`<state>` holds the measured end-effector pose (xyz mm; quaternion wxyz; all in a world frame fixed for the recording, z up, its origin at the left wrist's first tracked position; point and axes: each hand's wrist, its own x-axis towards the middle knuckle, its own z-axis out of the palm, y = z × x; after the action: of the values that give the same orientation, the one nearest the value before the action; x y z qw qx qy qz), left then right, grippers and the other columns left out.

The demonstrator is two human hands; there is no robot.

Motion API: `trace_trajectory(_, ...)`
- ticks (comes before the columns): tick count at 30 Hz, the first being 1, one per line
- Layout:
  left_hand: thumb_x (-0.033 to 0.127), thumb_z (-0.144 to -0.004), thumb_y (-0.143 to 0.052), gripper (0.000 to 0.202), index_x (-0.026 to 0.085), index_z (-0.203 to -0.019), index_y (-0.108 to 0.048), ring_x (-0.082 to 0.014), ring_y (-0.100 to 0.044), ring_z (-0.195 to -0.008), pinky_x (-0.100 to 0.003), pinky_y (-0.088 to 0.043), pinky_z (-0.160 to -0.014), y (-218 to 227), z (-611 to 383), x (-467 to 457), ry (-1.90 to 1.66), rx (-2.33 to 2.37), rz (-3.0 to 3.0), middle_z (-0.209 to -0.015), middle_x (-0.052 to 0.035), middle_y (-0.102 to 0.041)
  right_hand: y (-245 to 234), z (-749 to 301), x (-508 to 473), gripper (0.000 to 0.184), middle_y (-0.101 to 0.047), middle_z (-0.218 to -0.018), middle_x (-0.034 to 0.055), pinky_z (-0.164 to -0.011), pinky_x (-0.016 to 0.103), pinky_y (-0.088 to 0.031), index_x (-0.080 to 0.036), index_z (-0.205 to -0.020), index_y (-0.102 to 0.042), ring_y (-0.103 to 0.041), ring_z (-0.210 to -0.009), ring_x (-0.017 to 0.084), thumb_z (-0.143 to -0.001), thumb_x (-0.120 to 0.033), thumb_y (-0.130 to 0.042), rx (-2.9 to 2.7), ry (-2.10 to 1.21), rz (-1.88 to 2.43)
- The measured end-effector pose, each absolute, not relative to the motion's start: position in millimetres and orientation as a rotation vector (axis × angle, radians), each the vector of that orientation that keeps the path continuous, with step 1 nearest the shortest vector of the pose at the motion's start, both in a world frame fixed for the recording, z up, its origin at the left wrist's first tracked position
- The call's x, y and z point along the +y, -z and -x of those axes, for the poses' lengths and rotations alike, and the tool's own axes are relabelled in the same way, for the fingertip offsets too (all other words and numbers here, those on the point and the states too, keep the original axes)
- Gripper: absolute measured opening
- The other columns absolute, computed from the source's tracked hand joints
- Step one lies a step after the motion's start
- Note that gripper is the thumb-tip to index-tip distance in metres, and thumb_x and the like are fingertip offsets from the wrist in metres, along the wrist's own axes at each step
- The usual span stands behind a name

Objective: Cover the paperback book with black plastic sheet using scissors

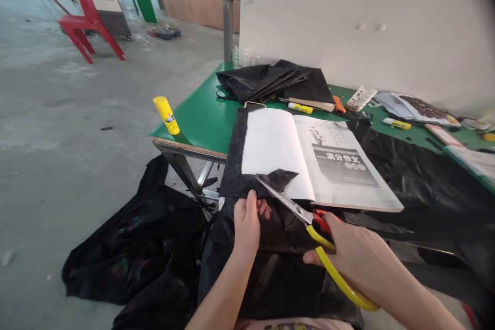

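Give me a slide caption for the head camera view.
Left hand holding a black sheet at an open book, right hand holding scissors.

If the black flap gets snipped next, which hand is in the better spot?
Probably the right hand: it holds the scissors, which point toward the black flap. The left hand pinches the flap's edge near the open book, so it seems better placed for steadying.

I watch through one head-worn camera, facing forward and down, close above the left hand (249, 219), right hand (358, 252) and open book (268, 142), with the green-topped table (207, 113) reaching beyond them and a red plastic chair (89, 21) far off at upper left.
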<state>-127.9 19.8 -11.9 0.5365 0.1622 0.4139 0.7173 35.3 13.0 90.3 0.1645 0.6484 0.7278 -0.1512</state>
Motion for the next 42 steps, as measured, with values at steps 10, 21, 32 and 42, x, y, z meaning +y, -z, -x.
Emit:
trace_trajectory(10, 0.038, -0.087, -0.049, 0.041, 0.02, -0.052, -0.038, -0.0097, -0.045, -0.041, -0.025, -0.036, -0.046, 12, 129, 19, -1.701, 0.978, -0.413, -0.046, 0.0061, -0.038, -89, -34, 18, 0.05, -0.066, -0.077, 0.0065, -0.056, 0.032, -0.031, -0.022, -0.098, -0.051, -0.063, -0.072, 0.031, -0.07, -0.063, -0.053, 2.136, 0.388, -1.773)
trace_trajectory(21, 0.038, -0.087, -0.049, 0.043, 0.02, -0.049, -0.036, -0.0095, -0.044, -0.041, -0.024, -0.036, -0.045, 13, 128, 19, -1.689, 1.0, -0.428, -0.045, 0.0061, -0.036, -85, -29, 21, 0.051, -0.066, -0.073, 0.0032, -0.055, 0.031, -0.033, -0.025, -0.094, -0.054, -0.063, -0.068, 0.029, -0.067, -0.068, -0.054, 2.197, 0.394, -1.783)
trace_trajectory(32, 0.039, -0.086, -0.05, 0.041, 0.019, -0.052, -0.037, -0.0091, -0.045, -0.041, -0.024, -0.035, -0.045, 16, 127, 20, -1.71, 0.987, -0.397, -0.045, 0.0072, -0.036, -84, -24, 22, 0.048, -0.063, -0.061, 0.0013, -0.053, 0.029, -0.034, -0.028, -0.082, -0.06, -0.061, -0.06, 0.026, -0.067, -0.073, -0.051, 2.185, 0.398, -1.854)
trace_trajectory(42, 0.038, -0.084, -0.051, 0.037, 0.018, -0.054, -0.041, -0.009, -0.045, -0.039, -0.026, -0.04, -0.05, 12, 127, 20, -1.714, 0.99, -0.301, -0.044, 0.0073, -0.038, -84, -44, 21, 0.043, -0.063, -0.062, 0.0032, -0.055, 0.029, -0.034, -0.023, -0.079, -0.056, -0.059, -0.061, 0.024, -0.077, -0.065, -0.045, 2.288, 0.363, -1.933)
